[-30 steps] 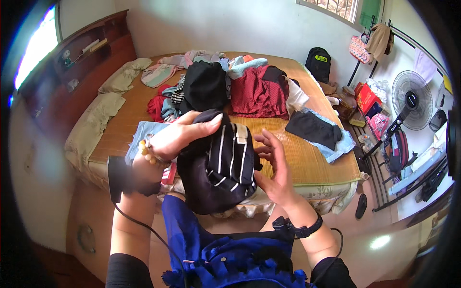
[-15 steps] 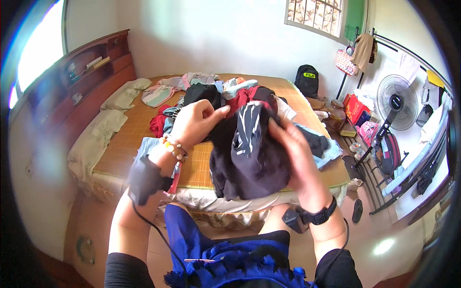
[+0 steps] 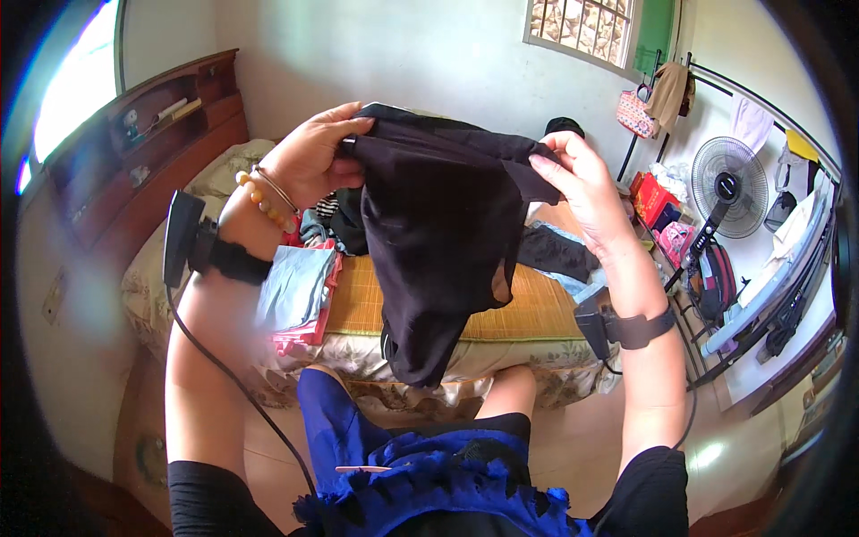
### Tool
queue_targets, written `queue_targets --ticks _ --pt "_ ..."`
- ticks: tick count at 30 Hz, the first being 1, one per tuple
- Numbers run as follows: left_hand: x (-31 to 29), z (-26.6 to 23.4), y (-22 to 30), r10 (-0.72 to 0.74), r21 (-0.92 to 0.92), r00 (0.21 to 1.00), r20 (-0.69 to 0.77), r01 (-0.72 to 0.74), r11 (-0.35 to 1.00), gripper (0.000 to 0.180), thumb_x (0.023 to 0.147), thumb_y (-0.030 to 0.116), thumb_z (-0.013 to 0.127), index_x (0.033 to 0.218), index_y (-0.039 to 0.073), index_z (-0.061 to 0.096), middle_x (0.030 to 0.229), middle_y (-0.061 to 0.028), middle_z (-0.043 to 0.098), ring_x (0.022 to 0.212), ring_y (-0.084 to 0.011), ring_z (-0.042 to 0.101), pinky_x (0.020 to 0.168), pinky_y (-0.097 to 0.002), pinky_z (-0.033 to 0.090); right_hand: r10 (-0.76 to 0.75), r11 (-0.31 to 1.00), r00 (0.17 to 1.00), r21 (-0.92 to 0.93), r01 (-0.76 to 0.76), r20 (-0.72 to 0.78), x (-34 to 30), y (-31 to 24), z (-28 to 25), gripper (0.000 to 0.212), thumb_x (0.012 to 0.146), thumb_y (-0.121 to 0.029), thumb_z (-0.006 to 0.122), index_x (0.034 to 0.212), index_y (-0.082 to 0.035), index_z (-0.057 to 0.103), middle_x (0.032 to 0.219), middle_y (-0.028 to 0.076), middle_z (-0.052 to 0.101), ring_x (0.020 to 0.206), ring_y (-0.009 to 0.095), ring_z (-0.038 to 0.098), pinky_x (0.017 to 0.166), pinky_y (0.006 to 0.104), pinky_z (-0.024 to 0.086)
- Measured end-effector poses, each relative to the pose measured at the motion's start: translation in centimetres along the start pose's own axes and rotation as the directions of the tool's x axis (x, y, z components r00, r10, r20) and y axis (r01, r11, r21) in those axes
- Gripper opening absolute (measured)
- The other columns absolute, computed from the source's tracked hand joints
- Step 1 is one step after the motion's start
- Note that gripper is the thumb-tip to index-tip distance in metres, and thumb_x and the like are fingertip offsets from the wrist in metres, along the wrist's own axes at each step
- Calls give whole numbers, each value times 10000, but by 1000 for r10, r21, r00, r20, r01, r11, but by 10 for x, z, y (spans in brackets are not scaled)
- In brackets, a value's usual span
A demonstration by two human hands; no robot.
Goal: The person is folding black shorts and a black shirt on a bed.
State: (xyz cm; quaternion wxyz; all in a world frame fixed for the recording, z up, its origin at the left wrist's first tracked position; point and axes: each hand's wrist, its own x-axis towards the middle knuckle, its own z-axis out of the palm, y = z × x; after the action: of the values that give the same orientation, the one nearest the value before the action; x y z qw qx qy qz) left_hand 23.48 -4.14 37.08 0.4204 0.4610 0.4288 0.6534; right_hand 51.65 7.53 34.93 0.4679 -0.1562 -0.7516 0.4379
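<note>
A black garment (image 3: 438, 233) hangs in front of me over the near edge of the bed, stretched between both hands by its top edge. It tapers downward and I cannot tell exactly what kind it is. My left hand (image 3: 309, 166) pinches its upper left corner, fingers closed on the cloth. At the upper right corner, my right hand (image 3: 586, 188) grips the same edge between thumb and fingers. Below my left wrist, folded light blue and pink clothes (image 3: 300, 282) lie on the bed mat. The hanging cloth hides much of the clothes behind it.
The bed has a woven mat (image 3: 528, 313) and a wooden headboard (image 3: 170, 134) on the left. More dark clothing (image 3: 559, 252) lies to the right. Beyond stand a fan (image 3: 729, 183) and a metal rack (image 3: 626, 161) with hanging things.
The black garment was bunched at my right hand, with white marks showing. It is now raised and spread out; my left hand has taken its other corner, and both hands have moved up and apart.
</note>
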Motion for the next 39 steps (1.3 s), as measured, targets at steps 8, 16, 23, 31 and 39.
queue_targets --ticks 8,16,23,31,39 --pt "19 17 32 93 415 995 -34 -71 907 238 946 252 523 1036 44 595 767 -32 616 605 -112 593 584 -266 527 394 918 848 -199 -344 354 2 -9 9 374 758 -30 608 1128 17 573 970 40 635 891 106 591 827 237 455" --pt "23 12 45 1 136 1000 25 -4 991 315 857 297 632 1027 32 621 975 -77 660 829 -169 635 791 -313 503 249 798 930 486 -355 271 0 -25 13 388 837 -197 682 1167 -31 561 1021 46 650 882 118 612 823 271 482" --pt "15 -18 68 -240 873 892 383 -264 410 349 676 112 775 980 -9 653 914 -45 668 837 -147 595 787 -292 472 115 993 993 32 -114 -33 13 -23 -46 179 891 -143 600 1033 -36 609 904 -12 612 751 81 583 660 215 468" --pt "44 -63 35 294 851 891 346 -430 301 237 844 -13 574 1081 -1 566 936 -63 638 883 -119 583 782 -274 478 -243 441 969 -895 64 -51 17 -29 -46 312 803 -307 693 876 -6 652 705 151 636 681 171 625 661 306 474" --pt "62 -53 37 184 843 914 361 -404 354 245 841 17 610 1080 -3 563 983 -34 627 905 -97 573 852 -242 465 39 911 995 -406 -74 -93 23 4 -80 217 820 -182 681 931 -8 614 807 -8 597 736 71 512 688 220 414"
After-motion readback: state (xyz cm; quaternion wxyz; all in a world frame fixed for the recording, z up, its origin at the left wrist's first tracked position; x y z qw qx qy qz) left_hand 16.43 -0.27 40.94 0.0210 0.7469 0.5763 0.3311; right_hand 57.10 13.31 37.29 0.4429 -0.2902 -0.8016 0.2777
